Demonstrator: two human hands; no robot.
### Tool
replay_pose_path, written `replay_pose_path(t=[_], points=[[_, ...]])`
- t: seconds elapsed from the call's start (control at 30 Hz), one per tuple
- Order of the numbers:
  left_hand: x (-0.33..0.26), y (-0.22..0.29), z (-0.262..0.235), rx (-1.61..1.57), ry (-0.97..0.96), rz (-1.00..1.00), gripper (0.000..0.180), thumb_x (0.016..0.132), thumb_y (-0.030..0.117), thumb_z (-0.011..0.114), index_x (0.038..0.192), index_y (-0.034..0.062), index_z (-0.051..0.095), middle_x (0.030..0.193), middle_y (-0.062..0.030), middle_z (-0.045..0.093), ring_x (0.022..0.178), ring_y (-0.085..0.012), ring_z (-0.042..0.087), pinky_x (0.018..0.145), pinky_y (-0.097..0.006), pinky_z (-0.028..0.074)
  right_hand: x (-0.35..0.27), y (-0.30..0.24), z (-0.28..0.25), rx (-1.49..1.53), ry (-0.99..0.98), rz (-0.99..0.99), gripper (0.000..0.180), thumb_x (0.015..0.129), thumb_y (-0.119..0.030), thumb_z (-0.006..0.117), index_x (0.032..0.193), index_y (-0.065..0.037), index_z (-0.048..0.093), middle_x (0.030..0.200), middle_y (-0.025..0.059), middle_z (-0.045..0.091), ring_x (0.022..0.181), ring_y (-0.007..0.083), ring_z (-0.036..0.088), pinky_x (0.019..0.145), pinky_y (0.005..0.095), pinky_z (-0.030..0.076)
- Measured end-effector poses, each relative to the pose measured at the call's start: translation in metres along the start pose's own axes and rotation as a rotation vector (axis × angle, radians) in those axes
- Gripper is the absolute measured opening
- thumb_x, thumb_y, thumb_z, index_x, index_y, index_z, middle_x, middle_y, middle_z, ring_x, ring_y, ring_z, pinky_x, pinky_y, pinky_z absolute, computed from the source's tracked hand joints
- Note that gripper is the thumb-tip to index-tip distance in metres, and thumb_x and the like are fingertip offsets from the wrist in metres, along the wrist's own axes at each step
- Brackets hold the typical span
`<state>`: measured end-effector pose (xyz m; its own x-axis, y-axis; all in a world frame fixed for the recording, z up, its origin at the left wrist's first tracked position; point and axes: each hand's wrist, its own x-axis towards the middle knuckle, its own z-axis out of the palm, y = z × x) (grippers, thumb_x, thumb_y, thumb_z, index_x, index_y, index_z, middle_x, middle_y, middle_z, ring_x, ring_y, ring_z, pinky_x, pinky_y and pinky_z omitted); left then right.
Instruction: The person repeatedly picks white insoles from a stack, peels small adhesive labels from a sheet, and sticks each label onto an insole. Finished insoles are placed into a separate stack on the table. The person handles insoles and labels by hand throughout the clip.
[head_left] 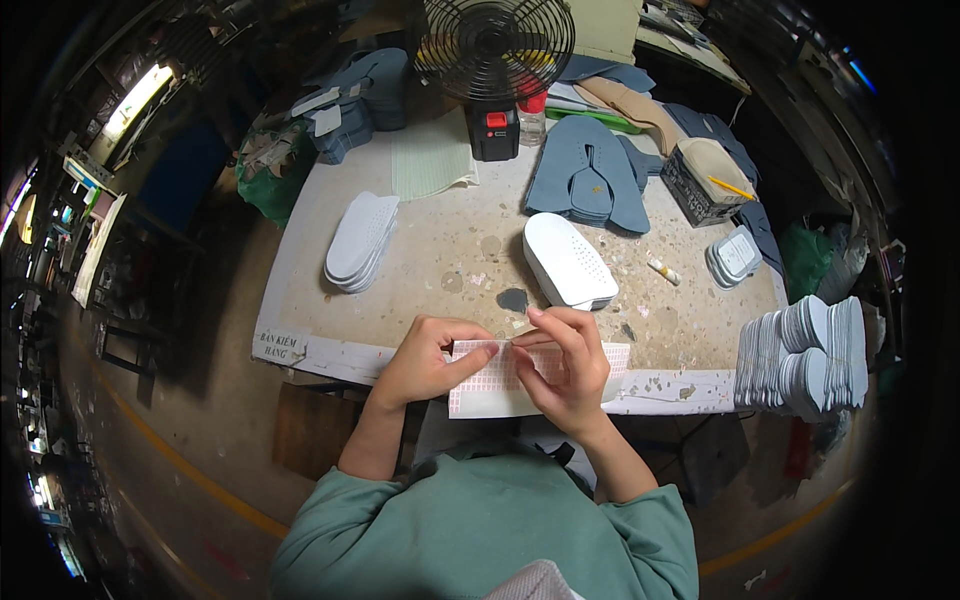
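At the table's front edge my left hand [428, 358] pinches a sheet of small pink-and-white labels [490, 382] between thumb and fingers. My right hand [568, 368] is over the same sheet, its thumb and a fingertip closed at the upper edge beside the left thumb; its index finger is raised. Whether a single label is between those fingertips is too small to tell. Just beyond the hands lies a stack of white perforated insoles [568, 262]. Another stack of white insoles [361, 240] sits farther left on the table [450, 230].
A black fan [492, 50] stands at the back. Blue-grey cut shoe pieces [590, 165] are piled back right, near a box [702, 180] with a yellow pencil. Bundled grey insoles [800, 355] occupy the right front corner. A small tube [664, 271] and a dark scrap [513, 299] lie nearer.
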<state>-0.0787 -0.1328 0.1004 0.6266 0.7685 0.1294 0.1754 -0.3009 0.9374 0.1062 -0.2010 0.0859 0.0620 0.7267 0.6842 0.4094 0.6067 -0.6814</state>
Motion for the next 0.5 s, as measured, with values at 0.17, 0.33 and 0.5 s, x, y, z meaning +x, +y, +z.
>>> replay_pose_path(t=[0.17, 0.33, 0.5], points=[[0.001, -0.004, 0.004, 0.008, -0.014, 0.069, 0.012, 0.084, 0.009, 0.067, 0.09, -0.0006, 0.07, 0.074, -0.0093, 0.067, 0.067, -0.0105, 0.06, 0.062, -0.027, 0.048, 0.004, 0.004, 0.004, 0.046, -0.058, -0.101, 0.057, 0.074, 0.015, 0.066, 0.127, -0.006, 0.058, 0.126, 0.0166, 0.048, 0.094, 0.0252, 0.067, 0.078, 0.0327, 0.057], [0.002, -0.006, 0.004, 0.016, -0.014, 0.079, 0.012, 0.083, 0.008, 0.068, 0.091, 0.0002, 0.071, 0.075, -0.01, 0.068, 0.067, -0.0111, 0.06, 0.062, -0.027, 0.048, 0.003, 0.006, 0.008, 0.011, -0.066, -0.164, 0.061, 0.075, 0.019, 0.061, 0.13, -0.006, 0.056, 0.129, 0.0175, 0.045, 0.098, 0.0264, 0.067, 0.079, 0.0326, 0.058], [-0.004, -0.014, -0.002, -0.018, 0.012, -0.046, 0.011, 0.085, 0.008, 0.067, 0.09, -0.0018, 0.07, 0.076, -0.0062, 0.069, 0.069, -0.0081, 0.059, 0.062, -0.026, 0.048, 0.001, 0.005, 0.009, 0.349, 0.004, 0.137, 0.064, 0.075, 0.017, 0.061, 0.134, -0.004, 0.049, 0.129, 0.0159, 0.045, 0.099, 0.0226, 0.065, 0.078, 0.0303, 0.058]])
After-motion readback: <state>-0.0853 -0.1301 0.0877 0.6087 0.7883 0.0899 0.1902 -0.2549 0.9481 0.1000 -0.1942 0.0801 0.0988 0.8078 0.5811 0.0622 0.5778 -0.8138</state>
